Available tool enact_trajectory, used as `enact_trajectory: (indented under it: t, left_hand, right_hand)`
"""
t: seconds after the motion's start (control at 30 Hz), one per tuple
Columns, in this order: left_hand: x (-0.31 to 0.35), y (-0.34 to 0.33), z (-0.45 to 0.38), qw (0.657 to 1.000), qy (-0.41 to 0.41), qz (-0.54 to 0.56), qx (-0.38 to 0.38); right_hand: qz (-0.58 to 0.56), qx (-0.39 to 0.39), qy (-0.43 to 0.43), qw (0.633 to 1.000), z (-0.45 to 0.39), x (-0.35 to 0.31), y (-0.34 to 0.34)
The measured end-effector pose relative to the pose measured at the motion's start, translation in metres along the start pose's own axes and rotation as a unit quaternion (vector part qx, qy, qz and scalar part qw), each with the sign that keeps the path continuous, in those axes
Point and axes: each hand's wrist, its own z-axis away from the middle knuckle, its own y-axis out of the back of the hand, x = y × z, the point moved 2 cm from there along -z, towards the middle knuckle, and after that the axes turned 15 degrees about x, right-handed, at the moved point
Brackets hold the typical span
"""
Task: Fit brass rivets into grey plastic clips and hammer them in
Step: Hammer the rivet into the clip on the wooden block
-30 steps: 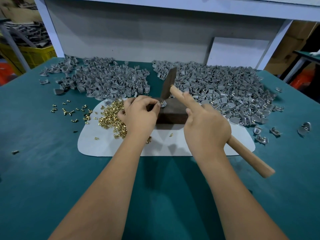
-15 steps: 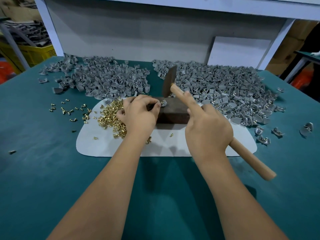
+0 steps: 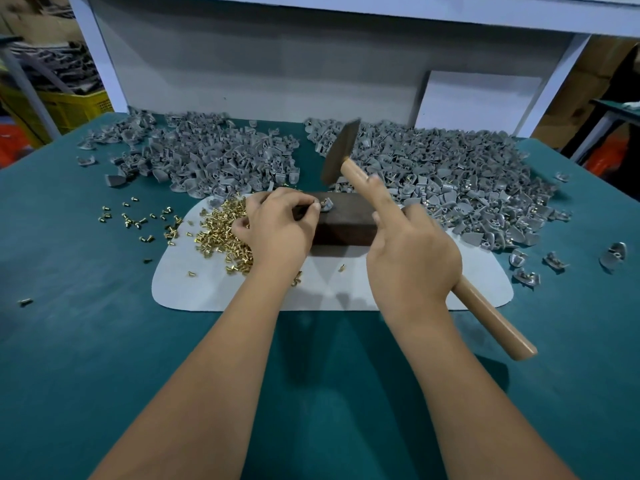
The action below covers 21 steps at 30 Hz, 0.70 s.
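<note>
One grey clip (image 3: 326, 204) with a brass rivet standing in it sits on the top left end of the dark block (image 3: 343, 221), pinched there between the thumb and fingertips of the left hand (image 3: 277, 233). The right hand (image 3: 412, 261) is wrapped around the wooden handle of the one hammer (image 3: 349, 164), forefinger stretched along the handle, and the hammer head is raised above and just behind the block, tilted and slightly blurred. The block lies on a pale mat (image 3: 214, 289), with bare mat in front of it except for a single loose rivet just before the block. Left of the block, partly under the left hand, lies a pile of rivets (image 3: 221, 230), too many to count; further left about two dozen scattered rivets (image 3: 138, 220) spread over the green table (image 3: 86, 341), and one more lies alone well to the left near the table edge. Behind the block are two heaps of clips, a left heap (image 3: 207, 157) and a right heap (image 3: 450, 178), with a bare strip of table between them directly behind the block. Right of the block, beyond the mat's edge, about five stray clips (image 3: 554, 261) lie apart. The near table in front of the mat holds only the two forearms.
</note>
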Motion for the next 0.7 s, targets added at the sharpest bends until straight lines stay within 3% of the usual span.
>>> enact_trajectory:
  t: [0.37,0.53,0.7]
  left_hand:
    - [0.001,0.003,-0.001,1.0,0.005,0.0,-0.014]
    - [0.002,0.004,-0.004,0.998,0.006,-0.006,-0.063]
    - [0.002,0.007,-0.008,0.993,0.049,0.027,-0.104]
  right_hand:
    - [0.032,-0.013,0.045,0.998,0.004,0.003,-0.009]
    - [-0.001,0.058,-0.028,0.998,-0.007,0.014,-0.01]
    - [0.057,-0.018,-0.087,0.994,-0.016,0.04,-0.018]
